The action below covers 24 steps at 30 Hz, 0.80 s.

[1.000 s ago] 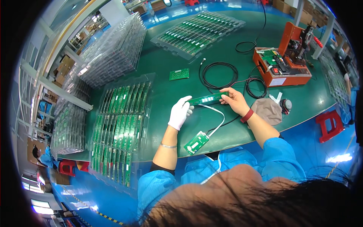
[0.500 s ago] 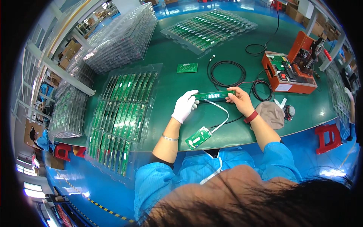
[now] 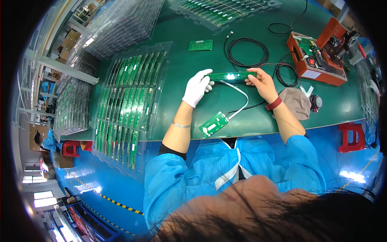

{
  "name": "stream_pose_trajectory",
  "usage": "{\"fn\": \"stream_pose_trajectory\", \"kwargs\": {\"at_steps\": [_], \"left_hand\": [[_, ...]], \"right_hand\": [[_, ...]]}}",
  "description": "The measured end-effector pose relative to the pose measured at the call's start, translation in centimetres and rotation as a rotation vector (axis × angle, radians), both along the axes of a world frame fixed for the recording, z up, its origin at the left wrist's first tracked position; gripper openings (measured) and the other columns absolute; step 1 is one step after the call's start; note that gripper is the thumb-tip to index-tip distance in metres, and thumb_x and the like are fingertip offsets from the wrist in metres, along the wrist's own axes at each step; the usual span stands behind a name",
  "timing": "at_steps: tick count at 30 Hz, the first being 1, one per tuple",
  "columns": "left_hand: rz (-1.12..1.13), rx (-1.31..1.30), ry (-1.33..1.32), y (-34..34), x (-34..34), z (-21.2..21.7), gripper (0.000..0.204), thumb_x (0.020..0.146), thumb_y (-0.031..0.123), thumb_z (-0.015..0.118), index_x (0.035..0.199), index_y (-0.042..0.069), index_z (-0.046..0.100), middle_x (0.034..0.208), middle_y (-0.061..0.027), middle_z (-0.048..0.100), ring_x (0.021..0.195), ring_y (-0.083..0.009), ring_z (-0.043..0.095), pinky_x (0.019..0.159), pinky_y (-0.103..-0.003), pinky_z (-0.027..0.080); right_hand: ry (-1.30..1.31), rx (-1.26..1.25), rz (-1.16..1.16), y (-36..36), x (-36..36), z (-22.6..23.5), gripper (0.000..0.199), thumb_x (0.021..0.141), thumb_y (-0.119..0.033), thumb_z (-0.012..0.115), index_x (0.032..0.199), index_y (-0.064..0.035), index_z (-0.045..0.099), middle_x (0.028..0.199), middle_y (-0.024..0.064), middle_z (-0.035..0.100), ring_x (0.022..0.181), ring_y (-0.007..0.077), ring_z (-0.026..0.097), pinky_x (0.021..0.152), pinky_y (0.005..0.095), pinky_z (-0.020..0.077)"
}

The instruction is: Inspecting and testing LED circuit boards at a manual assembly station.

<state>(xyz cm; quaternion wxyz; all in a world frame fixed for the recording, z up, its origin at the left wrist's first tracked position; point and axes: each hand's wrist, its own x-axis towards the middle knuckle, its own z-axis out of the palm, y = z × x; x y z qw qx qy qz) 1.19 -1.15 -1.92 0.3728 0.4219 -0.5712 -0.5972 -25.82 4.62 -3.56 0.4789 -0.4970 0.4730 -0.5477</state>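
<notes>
Over the green table [image 3: 181,68], I hold a long narrow green circuit board [image 3: 232,76] level by its two ends: my left hand [image 3: 196,87], in a white glove, pinches the left end, my bare right hand [image 3: 262,82] is closed on the right end. White flat cable [image 3: 238,97] runs from the strip's middle down to a small green circuit board [image 3: 213,124] lying near the table's front edge, so the two look already joined; bright spots on the strip could be lit or just glare, cannot tell. My guess: this piece is mid-check, not yet set down. Left of me a clear tray of green boards [image 3: 129,97] looks full, whether checked or waiting I cannot tell; more stacked clear trays [image 3: 121,24] behind it, another tray of boards [image 3: 225,10] at the far edge. Loose green board [image 3: 200,45] beyond my left hand, coiled black cable [image 3: 246,52] just behind the strip, orange fixture [image 3: 318,56] at right, grey cloth [image 3: 296,103] by my right wrist. Nothing blocks the strip; black cable close to my right hand could snag.
</notes>
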Motion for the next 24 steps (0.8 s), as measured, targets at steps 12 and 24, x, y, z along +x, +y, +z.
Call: {"fn": "stream_pose_trajectory", "kwargs": {"at_steps": [12, 24], "left_hand": [[-0.02, -0.009, 0.022, -0.3, 0.8, 0.2, 0.035, 0.093, 0.007, 0.048, 0.126, 0.0, 0.056, 0.08, -0.0128, 0.064, 0.068, -0.0143, 0.061, 0.059, -0.022, 0.048], [-0.007, -0.018, -0.009, -0.2, 0.4, 0.2, 0.033, 0.09, 0.004, 0.049, 0.121, 0.0, 0.06, 0.08, -0.0135, 0.067, 0.063, -0.0132, 0.059, 0.055, -0.021, 0.046]], "right_hand": [[0.006, -0.004, 0.036, -0.2, -0.4, -0.6, 0.028, 0.095, -0.006, 0.056, 0.122, -0.0002, 0.056, 0.086, 0.0093, 0.066, 0.078, 0.0144, 0.065, 0.075, 0.0224, 0.0528], [0.007, -0.016, 0.022, -0.2, -0.7, -0.9, 0.028, 0.095, -0.007, 0.056, 0.122, -0.0008, 0.056, 0.086, 0.009, 0.066, 0.078, 0.0141, 0.065, 0.074, 0.0219, 0.0524]]}}
